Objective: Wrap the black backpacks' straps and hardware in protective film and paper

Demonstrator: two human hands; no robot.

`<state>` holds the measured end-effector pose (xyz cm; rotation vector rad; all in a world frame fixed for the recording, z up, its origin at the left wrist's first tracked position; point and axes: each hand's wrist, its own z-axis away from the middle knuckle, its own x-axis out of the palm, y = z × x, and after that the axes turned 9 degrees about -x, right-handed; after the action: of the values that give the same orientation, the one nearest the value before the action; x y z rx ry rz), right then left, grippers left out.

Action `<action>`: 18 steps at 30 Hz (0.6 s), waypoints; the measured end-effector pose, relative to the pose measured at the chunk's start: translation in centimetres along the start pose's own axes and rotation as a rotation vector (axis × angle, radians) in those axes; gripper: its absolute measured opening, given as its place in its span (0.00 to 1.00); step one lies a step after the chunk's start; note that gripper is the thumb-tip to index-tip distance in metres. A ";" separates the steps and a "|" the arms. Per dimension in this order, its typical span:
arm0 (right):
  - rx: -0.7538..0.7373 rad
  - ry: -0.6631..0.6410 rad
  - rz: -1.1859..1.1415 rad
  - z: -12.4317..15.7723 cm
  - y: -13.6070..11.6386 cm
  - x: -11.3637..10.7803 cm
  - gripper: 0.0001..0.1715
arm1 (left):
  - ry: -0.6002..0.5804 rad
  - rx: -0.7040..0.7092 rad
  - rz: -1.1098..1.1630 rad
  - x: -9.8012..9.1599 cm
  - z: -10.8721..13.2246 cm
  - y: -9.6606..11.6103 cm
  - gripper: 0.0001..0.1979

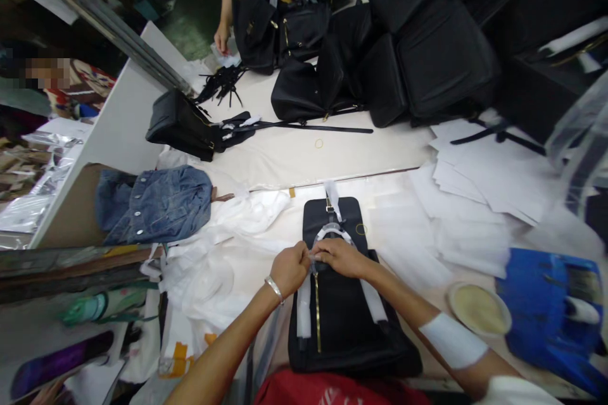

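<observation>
A black backpack (349, 323) lies flat on the white table (294, 158) right in front of me. Its straps are wrapped in clear plastic (304, 307), and a gold zipper runs down its middle. My left hand (291, 267), with a silver bracelet on the wrist, is closed in a pinch at the top of the zipper. My right hand (342, 257) is closed beside it and grips the same small spot on the wrapped strap. The two hands touch each other over the bag.
Several black bags (380, 57) are piled at the far side, where another person's hand (221, 38) rests on the table. A denim jacket (154, 202), white plastic sheets (223, 253), white paper stacks (479, 190), a round lid (479, 309) and a blue bag (553, 310) surround me.
</observation>
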<state>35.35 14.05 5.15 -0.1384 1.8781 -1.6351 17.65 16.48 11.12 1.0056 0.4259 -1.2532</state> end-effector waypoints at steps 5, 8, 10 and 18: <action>0.030 0.052 0.218 1.9 2.0 -2.5 0.08 | -0.025 0.001 -0.134 0.3 -1.2 0.5 0.05; 0.044 0.073 0.177 2.1 2.4 -2.2 0.07 | -0.031 0.019 -0.196 0.3 -2.0 1.0 0.05; 0.061 0.099 0.064 2.0 2.6 -1.5 0.10 | -0.049 0.034 -0.243 0.5 -2.4 1.6 0.06; 0.119 0.163 -0.101 2.5 2.7 -2.4 0.07 | -0.190 0.054 -0.306 2.1 -4.1 3.1 0.06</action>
<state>39.44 13.63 3.57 -0.0517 1.9145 -1.8722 22.15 18.48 8.57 0.8778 0.4103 -1.6276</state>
